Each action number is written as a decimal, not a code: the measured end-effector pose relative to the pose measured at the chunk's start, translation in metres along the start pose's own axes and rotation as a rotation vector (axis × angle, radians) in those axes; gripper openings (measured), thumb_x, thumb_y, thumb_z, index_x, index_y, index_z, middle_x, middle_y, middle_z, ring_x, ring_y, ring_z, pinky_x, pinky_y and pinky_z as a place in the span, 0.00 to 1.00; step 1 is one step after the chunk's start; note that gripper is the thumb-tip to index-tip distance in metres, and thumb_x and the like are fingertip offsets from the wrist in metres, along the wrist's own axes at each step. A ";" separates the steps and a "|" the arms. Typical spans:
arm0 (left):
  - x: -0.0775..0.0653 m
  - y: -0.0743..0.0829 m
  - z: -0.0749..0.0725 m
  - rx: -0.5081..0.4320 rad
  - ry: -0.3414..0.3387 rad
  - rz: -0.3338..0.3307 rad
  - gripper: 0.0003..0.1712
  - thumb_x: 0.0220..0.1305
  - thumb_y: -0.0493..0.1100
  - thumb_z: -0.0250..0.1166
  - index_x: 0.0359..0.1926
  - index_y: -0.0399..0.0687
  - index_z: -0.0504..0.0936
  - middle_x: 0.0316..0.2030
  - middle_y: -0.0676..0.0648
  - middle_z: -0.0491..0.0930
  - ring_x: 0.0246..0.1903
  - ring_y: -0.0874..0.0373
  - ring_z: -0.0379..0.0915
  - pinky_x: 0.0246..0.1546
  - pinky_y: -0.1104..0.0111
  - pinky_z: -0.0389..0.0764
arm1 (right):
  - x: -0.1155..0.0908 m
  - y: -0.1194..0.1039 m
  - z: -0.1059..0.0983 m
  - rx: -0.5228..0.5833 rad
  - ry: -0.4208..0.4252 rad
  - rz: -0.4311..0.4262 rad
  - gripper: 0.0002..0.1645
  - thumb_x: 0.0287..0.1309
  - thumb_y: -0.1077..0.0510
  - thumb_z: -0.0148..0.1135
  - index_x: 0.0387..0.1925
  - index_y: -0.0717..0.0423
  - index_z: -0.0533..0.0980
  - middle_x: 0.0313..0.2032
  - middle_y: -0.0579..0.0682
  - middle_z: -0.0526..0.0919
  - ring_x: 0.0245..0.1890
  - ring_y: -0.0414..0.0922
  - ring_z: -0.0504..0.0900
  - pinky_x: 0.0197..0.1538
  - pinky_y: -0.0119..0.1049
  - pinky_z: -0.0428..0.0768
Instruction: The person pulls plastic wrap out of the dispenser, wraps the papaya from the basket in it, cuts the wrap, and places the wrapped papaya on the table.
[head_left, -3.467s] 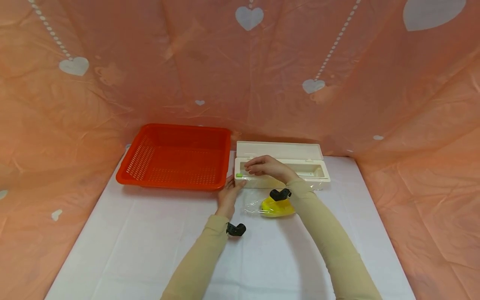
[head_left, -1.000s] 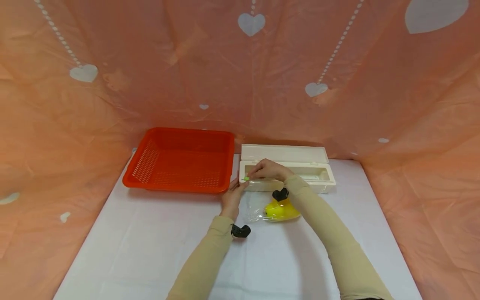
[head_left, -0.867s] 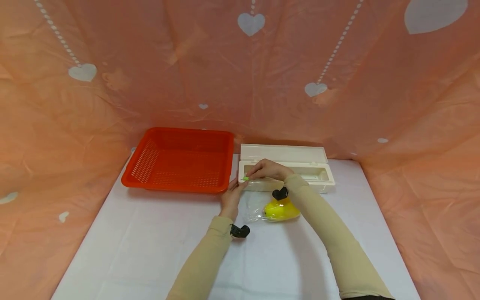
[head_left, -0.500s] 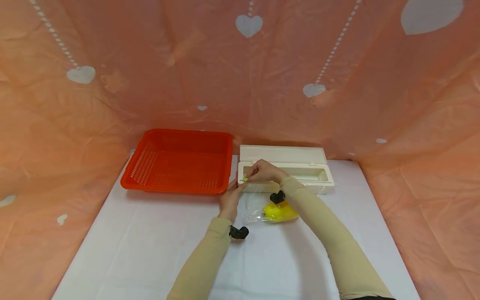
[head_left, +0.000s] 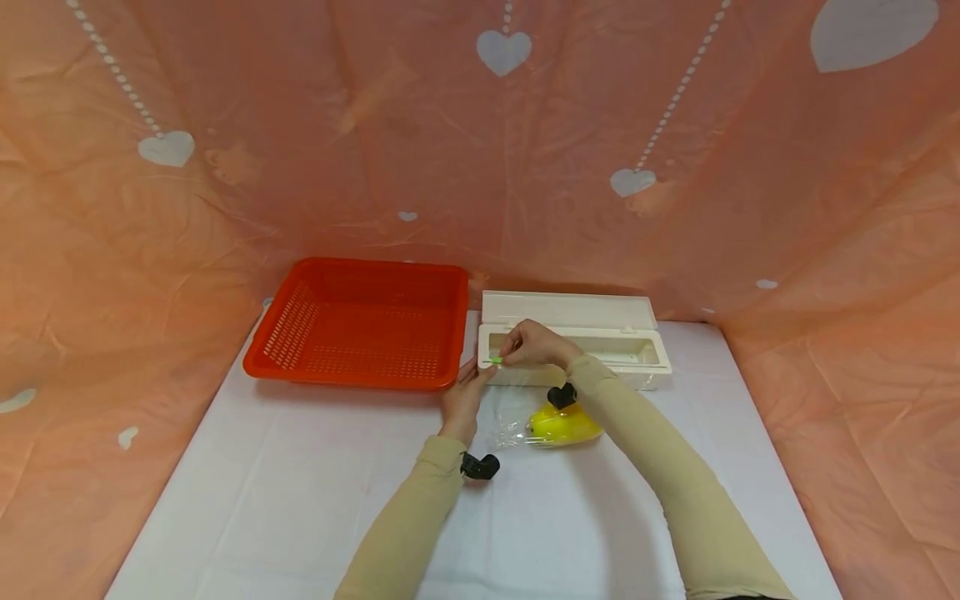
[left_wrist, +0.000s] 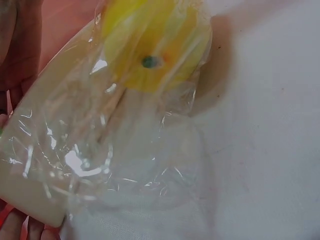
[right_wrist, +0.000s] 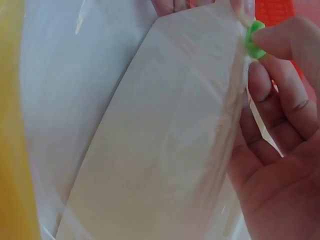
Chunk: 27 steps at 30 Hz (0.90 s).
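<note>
A long white cling film dispenser (head_left: 637, 367) stands at the back with its lid (head_left: 570, 308) raised. My left hand (head_left: 461, 404) grips its left end, fingers at the end wall and thumb near the front corner. With thumb and finger, my right hand (head_left: 536, 343) pinches the small green slide cutter (right_wrist: 255, 40) on the front rim, near the left end. Clear film (left_wrist: 75, 160) hangs down the front onto the table. A yellow toy (head_left: 558, 427) with a dark eye lies under or inside the film; the frames do not settle which.
An orange-red perforated basket (head_left: 442, 379) stands left of the dispenser, close to my left hand. White cloth (head_left: 300, 500) covers the table. A pink-orange curtain with hearts (head_left: 420, 167) hangs behind and at both sides.
My right hand, loose above the dispenser 3.5 seconds ago, has come down and taken hold of the green cutter. The cutter has shifted slightly right along the rim. My left hand stays put.
</note>
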<state>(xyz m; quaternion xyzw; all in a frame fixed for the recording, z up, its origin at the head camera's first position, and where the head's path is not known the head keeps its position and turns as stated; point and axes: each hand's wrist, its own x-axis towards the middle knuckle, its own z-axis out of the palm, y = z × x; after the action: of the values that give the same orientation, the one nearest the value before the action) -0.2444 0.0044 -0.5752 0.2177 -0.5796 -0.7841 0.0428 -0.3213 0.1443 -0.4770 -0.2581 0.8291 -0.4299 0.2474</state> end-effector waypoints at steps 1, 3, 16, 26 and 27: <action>0.004 -0.004 -0.001 0.002 -0.002 0.001 0.38 0.36 0.55 0.74 0.52 0.49 0.75 0.50 0.43 0.74 0.50 0.56 0.69 0.50 0.64 0.70 | -0.001 0.000 -0.001 -0.011 0.000 0.001 0.04 0.40 0.68 0.67 0.24 0.63 0.80 0.23 0.50 0.81 0.22 0.40 0.76 0.30 0.31 0.77; 0.008 -0.007 -0.002 0.007 0.005 0.004 0.40 0.32 0.57 0.74 0.51 0.50 0.76 0.49 0.45 0.74 0.50 0.57 0.69 0.50 0.64 0.70 | -0.003 -0.002 -0.003 -0.020 0.000 0.011 0.04 0.40 0.68 0.67 0.24 0.63 0.80 0.23 0.50 0.81 0.22 0.40 0.76 0.29 0.31 0.77; 0.009 -0.013 -0.002 -0.023 -0.004 0.024 0.41 0.32 0.56 0.75 0.51 0.47 0.76 0.49 0.44 0.74 0.48 0.58 0.71 0.49 0.66 0.71 | -0.015 0.006 -0.017 0.008 -0.063 0.044 0.04 0.42 0.68 0.66 0.25 0.64 0.80 0.24 0.50 0.81 0.21 0.39 0.72 0.29 0.30 0.75; -0.013 0.016 -0.001 0.046 -0.012 0.041 0.39 0.39 0.59 0.71 0.51 0.44 0.75 0.48 0.46 0.76 0.49 0.56 0.69 0.52 0.63 0.68 | -0.019 0.010 -0.023 0.076 -0.057 0.102 0.08 0.46 0.65 0.65 0.31 0.67 0.80 0.27 0.51 0.82 0.22 0.38 0.73 0.27 0.28 0.73; -0.011 0.013 0.001 0.064 -0.012 0.046 0.41 0.37 0.62 0.70 0.51 0.45 0.75 0.47 0.47 0.76 0.48 0.56 0.70 0.51 0.64 0.69 | -0.020 0.009 -0.023 0.076 -0.056 0.116 0.08 0.46 0.65 0.65 0.31 0.66 0.80 0.27 0.51 0.82 0.22 0.38 0.72 0.27 0.27 0.73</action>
<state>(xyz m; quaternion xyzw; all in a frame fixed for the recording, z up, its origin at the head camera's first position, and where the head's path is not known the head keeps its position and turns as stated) -0.2374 0.0040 -0.5595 0.2008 -0.6095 -0.7653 0.0501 -0.3235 0.1752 -0.4692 -0.2122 0.8184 -0.4386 0.3046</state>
